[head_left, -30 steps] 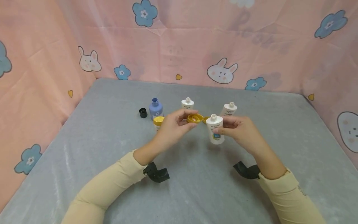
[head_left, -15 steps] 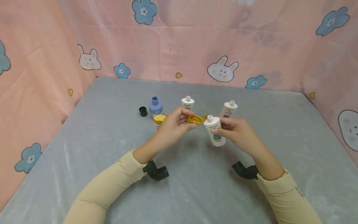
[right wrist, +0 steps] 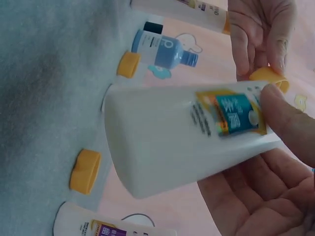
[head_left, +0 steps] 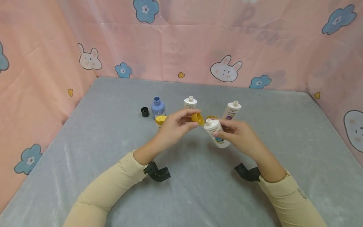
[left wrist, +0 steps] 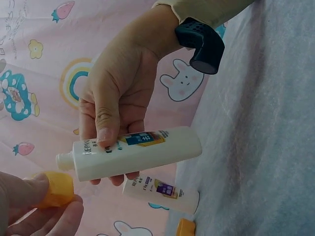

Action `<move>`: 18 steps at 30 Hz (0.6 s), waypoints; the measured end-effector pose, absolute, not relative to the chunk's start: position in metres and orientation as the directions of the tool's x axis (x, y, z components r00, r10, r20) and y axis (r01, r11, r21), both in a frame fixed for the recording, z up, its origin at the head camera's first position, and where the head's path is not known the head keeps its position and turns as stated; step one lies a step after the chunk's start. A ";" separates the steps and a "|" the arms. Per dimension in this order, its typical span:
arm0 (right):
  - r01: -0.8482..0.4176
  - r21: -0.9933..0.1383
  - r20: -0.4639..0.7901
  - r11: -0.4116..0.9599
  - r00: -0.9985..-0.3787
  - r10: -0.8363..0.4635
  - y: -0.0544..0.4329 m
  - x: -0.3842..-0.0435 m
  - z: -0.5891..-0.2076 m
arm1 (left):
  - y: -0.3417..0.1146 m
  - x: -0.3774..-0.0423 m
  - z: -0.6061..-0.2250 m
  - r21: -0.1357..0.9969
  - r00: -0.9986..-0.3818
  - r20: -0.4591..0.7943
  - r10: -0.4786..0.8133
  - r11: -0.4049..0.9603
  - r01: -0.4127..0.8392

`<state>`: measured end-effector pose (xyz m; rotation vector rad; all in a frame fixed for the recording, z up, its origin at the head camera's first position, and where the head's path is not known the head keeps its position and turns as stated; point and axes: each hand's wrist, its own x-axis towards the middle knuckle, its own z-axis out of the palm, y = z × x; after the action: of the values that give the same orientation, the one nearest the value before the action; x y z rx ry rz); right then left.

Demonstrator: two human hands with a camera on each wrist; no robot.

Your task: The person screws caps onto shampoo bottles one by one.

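Note:
My left hand [head_left: 177,126] pinches a yellow bottle cap [head_left: 197,119] between thumb and fingers, its hollow side turned toward the right. Opposite it, my right hand [head_left: 242,135] grips a white shampoo-type bottle [head_left: 212,127], thumb on the front and fingers behind. That bottle is held above the table, its uncapped neck leaning left toward the cap. In the left wrist view, a small gap separates the cap [left wrist: 58,189] from the bottle's neck [left wrist: 64,162]. The right wrist view shows the bottle's base [right wrist: 128,142] and a teal label.
Behind the hands stand an uncapped blue bottle [head_left: 158,107], a black cap [head_left: 145,112] and two uncapped white bottles, one centre [head_left: 190,102], one right [head_left: 233,108]. A yellow-capped bottle [head_left: 160,119] is partly hidden by my left hand. Loose yellow caps [right wrist: 84,171] lie on the grey-covered table.
My left hand has turned the yellow cap from hollow side up to facing right. My right hand has tilted the white bottle's neck leftward, closer to the cap.

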<state>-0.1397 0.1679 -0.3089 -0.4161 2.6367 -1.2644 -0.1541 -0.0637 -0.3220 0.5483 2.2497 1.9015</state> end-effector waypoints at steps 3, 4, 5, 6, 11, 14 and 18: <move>-0.135 -0.797 -0.064 0.588 -0.950 -0.306 0.167 -0.139 -0.309 | -0.063 -0.154 -0.321 0.978 -0.928 0.116 0.353 0.120 0.168; -0.126 -0.804 -0.068 0.581 -0.952 -0.300 0.167 -0.138 -0.309 | -0.063 -0.154 -0.321 0.980 -0.931 0.113 0.348 0.117 0.163; -0.118 -0.808 -0.071 0.577 -0.953 -0.295 0.166 -0.138 -0.309 | -0.063 -0.154 -0.321 0.980 -0.931 0.114 0.346 0.112 0.162; -0.112 -0.811 -0.074 0.574 -0.954 -0.291 0.166 -0.138 -0.308 | -0.063 -0.154 -0.320 0.981 -0.931 0.118 0.344 0.108 0.164; -0.116 -0.810 -0.070 0.575 -0.954 -0.291 0.165 -0.136 -0.307 | -0.065 -0.155 -0.321 0.978 -0.924 0.149 0.352 0.088 0.191; -0.126 -0.807 -0.064 0.577 -0.953 -0.297 0.165 -0.135 -0.306 | -0.066 -0.154 -0.320 0.974 -0.921 0.156 0.356 0.101 0.204; -0.130 -0.798 -0.065 0.588 -0.952 -0.299 0.164 -0.135 -0.307 | -0.068 -0.153 -0.319 0.966 -0.922 0.148 0.357 0.150 0.213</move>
<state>-0.1347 0.1641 -0.3068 -0.3589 2.6240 -1.2948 -0.1533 -0.0680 -0.3186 0.5713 2.2912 1.8918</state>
